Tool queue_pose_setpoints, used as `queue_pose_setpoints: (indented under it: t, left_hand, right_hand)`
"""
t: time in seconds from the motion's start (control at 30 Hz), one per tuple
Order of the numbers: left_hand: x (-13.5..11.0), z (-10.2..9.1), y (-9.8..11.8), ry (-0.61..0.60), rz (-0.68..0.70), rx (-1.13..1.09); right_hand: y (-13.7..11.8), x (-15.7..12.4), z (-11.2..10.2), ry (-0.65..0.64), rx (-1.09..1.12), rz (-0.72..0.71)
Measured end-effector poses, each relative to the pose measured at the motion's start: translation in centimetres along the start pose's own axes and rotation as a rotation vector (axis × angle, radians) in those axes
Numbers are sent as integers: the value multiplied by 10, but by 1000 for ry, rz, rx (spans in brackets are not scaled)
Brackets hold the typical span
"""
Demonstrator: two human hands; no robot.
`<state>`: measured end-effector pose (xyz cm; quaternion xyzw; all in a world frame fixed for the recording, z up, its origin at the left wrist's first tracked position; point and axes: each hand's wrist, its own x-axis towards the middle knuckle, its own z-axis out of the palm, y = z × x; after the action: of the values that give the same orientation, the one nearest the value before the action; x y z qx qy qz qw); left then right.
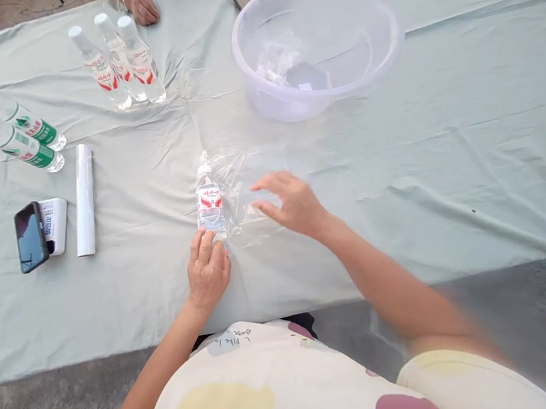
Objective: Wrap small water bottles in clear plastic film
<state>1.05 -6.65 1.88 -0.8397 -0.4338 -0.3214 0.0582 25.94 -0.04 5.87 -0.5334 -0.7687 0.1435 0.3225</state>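
Note:
A small clear water bottle (210, 203) with a red-and-white label lies on the table, its white cap end pointing away from me. Clear plastic film (242, 202) bunches up at the cap and spreads out to the bottle's right. At the near end of the bottle, my left hand (207, 267) has its fingers bent over the base. My right hand (296, 205) is raised to the right of the film, thumb and fingers apart, with nothing between them.
Behind stand several water bottles (141, 64), with large green-capped bottles (28, 146) at left. A film roll (84, 199) lies beside a phone (30, 236) and white box (57, 226). A translucent basin (323, 94) holds crumpled plastic. Another person's hands (144, 8) rest at the far edge.

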Motion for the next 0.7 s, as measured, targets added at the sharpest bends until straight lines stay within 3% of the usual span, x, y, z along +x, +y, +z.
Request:
queue_pose_setpoints:
  t: [0.07, 0.1, 0.2, 0.27, 0.5, 0.63, 0.7]
  left_hand:
    - [-1, 0, 0, 5, -13, -31]
    - [-2, 0, 1, 3, -16, -43]
    - [0, 0, 4, -38, -5, -55]
    - [3, 2, 7, -71, 30, -26]
    - [18, 16, 30, -212, 154, -45]
    - [23, 19, 40, -247, 184, 12]
    - [24, 19, 43, -250, 220, 51]
  right_hand:
    - [-25, -41, 20, -154, -25, -148]
    - [-34, -59, 31, -188, -58, -155]
    - [-45, -100, 53, -170, -121, -45]
    - [-44, -116, 56, -120, -124, 22]
    - [-26, -135, 28, -155, -124, 98]
    - [-15, -131, -5, -221, -71, 270]
    - [-16, -120, -24, -144, -54, 378]
